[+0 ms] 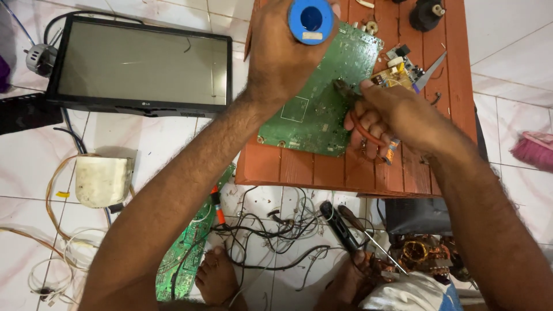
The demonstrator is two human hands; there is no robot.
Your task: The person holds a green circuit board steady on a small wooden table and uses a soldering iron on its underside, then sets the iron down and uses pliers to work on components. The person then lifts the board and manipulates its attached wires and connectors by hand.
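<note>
- Low red-brown table (271, 167) of grooved wooden slats, set on a glossy white tiled floor (507, 34) with thin grey grout lines.
- Flat green circuit board (322, 109) lying on the slats, finely traced, with white outlines and small holes at its corners; directly under both hands.
- Right hand (397, 115) closed around orange-handled pliers (360, 124), dark metal nose touching the board just ahead of the knuckles.
- Left hand (282, 55) wrapped over the back of a round blue spool (311, 20), hollow-centred, held above the board's far edge.
- Just beyond the right-hand grip: a small pale board (397, 69) crowded with boxy parts, and a grey blade-like sliver.
- Farther up from that grip, a squat black cylinder (426, 14) on the table.
- Well off to the left of the left-hand grip: a black-framed flat monitor (138, 66), matte grey screen, lying on the tiles.
- Below it, a dull cream plastic tub (103, 181) amid loops of pale and orange wire.
- Beneath both grips, past the table's near edge: a tangle of thin black wires (276, 230), a second green board (190, 247) lying beside a bare foot, and a dark-handled tool (340, 227).
- At far right of the right-hand grip, a pink bristled brush (533, 150).
</note>
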